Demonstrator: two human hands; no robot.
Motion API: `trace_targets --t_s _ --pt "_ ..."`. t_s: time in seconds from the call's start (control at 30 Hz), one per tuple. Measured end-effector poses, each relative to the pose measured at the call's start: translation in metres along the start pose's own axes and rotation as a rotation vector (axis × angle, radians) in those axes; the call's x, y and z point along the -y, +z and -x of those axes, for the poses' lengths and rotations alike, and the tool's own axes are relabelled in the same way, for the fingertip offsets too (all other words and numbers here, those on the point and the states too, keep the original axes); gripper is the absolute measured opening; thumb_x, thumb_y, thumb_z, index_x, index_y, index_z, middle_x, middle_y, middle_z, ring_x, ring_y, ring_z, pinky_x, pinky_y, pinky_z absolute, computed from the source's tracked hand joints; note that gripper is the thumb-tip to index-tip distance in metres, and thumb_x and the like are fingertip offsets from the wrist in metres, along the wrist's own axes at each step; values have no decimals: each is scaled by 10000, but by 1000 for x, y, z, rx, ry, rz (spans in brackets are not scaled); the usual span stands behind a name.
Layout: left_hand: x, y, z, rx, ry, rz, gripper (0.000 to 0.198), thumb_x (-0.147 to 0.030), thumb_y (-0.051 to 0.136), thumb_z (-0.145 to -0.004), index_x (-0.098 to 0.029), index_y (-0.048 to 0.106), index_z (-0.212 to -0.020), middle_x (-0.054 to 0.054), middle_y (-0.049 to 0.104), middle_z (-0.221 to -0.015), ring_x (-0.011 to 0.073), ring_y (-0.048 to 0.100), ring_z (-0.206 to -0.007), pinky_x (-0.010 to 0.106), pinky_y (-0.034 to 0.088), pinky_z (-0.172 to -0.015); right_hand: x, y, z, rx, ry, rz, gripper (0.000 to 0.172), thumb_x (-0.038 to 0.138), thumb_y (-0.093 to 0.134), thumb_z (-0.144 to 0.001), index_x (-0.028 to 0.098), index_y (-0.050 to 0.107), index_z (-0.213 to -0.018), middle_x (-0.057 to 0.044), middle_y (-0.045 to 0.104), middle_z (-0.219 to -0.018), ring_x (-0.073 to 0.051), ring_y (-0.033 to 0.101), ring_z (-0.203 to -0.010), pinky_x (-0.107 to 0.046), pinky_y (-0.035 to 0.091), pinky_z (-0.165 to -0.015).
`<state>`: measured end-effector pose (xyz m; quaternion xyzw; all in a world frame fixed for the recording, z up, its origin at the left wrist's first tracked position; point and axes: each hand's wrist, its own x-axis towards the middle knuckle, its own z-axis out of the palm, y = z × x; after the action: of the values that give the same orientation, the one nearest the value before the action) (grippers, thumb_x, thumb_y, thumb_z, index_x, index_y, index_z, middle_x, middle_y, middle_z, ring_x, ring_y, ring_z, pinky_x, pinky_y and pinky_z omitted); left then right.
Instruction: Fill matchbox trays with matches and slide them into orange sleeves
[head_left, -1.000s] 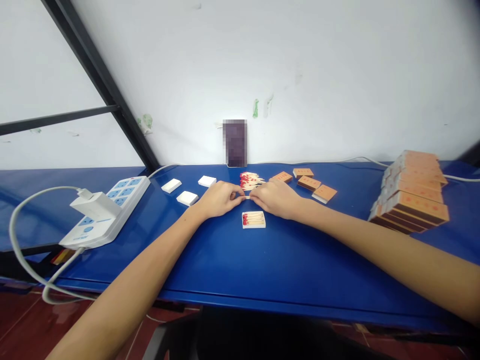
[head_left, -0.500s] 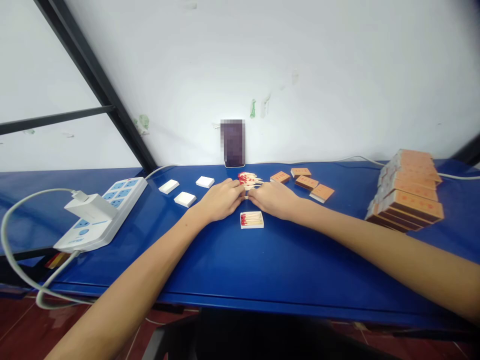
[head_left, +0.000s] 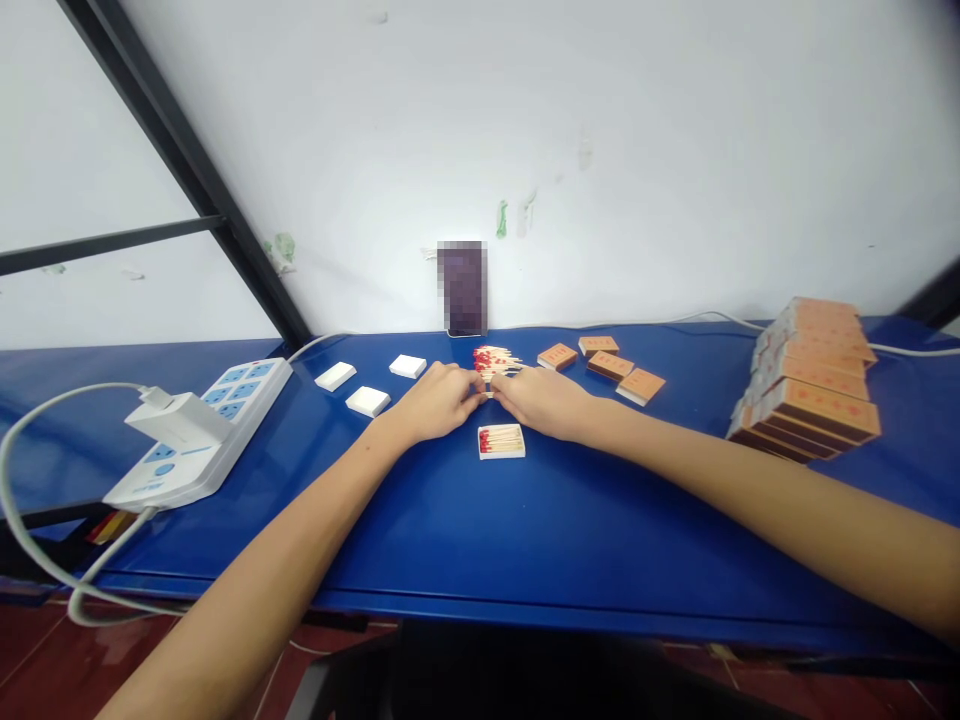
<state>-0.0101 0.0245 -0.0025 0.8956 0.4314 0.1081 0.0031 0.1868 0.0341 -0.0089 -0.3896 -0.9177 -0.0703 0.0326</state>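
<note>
My left hand (head_left: 442, 402) and my right hand (head_left: 543, 402) meet at the near edge of a loose pile of red-tipped matches (head_left: 495, 361). The fingertips of both are drawn together around a few matches (head_left: 489, 393), whose pale sticks show in the narrow gap between the hands; the rest of these is hidden by the fingers. Just in front of the hands lies a white matchbox tray (head_left: 502, 457), open side up, with several matches lying lengthwise in it, red heads to the left.
Three white matchbox trays (head_left: 367, 402) lie to the left, beyond them a white power strip (head_left: 247, 400) with a plugged-in charger (head_left: 180, 432). Several orange matchboxes (head_left: 610, 366) lie right of the pile. A tall stack of matchboxes (head_left: 817, 385) stands far right. A phone (head_left: 463, 290) leans on the wall.
The view has shifted slightly, moving the scene a little to the left. Both hands stay by the pile, with the fingertips only slightly rearranged around the matches.
</note>
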Motion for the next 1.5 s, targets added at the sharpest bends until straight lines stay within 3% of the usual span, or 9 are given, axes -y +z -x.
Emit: trace_targets --t_s 0.2,0.4,0.57,0.77,0.97,1.1,1.27,1.37,1.5 --pt "-1 3 1 29 -18 -85 264 -333 401 -1008 -167 601 -969 73 682 -807 218 642 -724 311 419 -653 -1 -7 -1 44 -15 -52 328 278 376 -1015 138 672 -997 -133 729 -908 -235 688 -840 -301 407 -684" --pt "-7 -3 4 124 -48 -185 339 -374 313 -1030 -151 566 -1063 118 693 -867 262 669 -745 346 457 -676 1 -5 0 -10 -30 -47 258 246 392 -1011 131 591 -1128 -143 705 -1101 -238 664 -990 -303 425 -734" --pt "-10 -8 5 108 -4 -280 311 -359 319 -1026 -176 553 -1115 107 715 -872 274 680 -766 393 457 -761 1 -7 0 11 -20 44 297 285 344 -1030 135 566 -1159 -142 719 -1044 -258 682 -919 -321 412 -686" --pt "-13 -5 4 119 21 -295 286 -264 284 -1021 -140 542 -1022 149 705 -985 294 671 -860 416 450 -773 -3 -5 -1 11 -49 45 327 316 333 -1035 133 566 -1175 -145 715 -1071 -254 689 -893 -306 381 -641" --pt "-9 -5 8 143 28 -183 279 -299 276 -1031 -154 513 -1005 138 682 -1003 276 657 -876 390 451 -751 -1 -11 2 38 -60 68 297 280 340 -1025 126 561 -1151 -143 715 -1031 -251 683 -850 -311 370 -630" --pt "-13 -20 14 183 1 22 271 -353 305 -1026 -174 506 -992 107 671 -944 235 637 -804 344 437 -668 5 -39 10 138 -80 39 257 242 369 -1007 126 595 -1047 -144 703 -996 -222 654 -807 -303 349 -616" --pt "-23 -41 23 283 74 279 292 -390 382 -1005 -190 557 -882 15 615 -767 138 529 -621 282 394 -595 10 -73 22 327 -120 -152 241 256 408 -979 166 621 -910 -61 684 -807 -150 567 -626 -275 346 -578" --pt "-26 -45 26 382 61 378 276 -401 477 -957 -192 606 -831 -21 536 -633 115 449 -543 257 342 -523 12 -76 25 435 -142 -323 213 254 442 -950 174 629 -889 -35 674 -740 -126 543 -552 -261 349 -541" --pt "-26 -44 25 376 46 424 249 -391 548 -903 -184 653 -813 -30 492 -596 100 400 -509 247 299 -490 15 -72 25 522 -102 -422 248 251 428 -938 163 652 -878 -25 668 -660 -124 561 -500 -261 373 -535"
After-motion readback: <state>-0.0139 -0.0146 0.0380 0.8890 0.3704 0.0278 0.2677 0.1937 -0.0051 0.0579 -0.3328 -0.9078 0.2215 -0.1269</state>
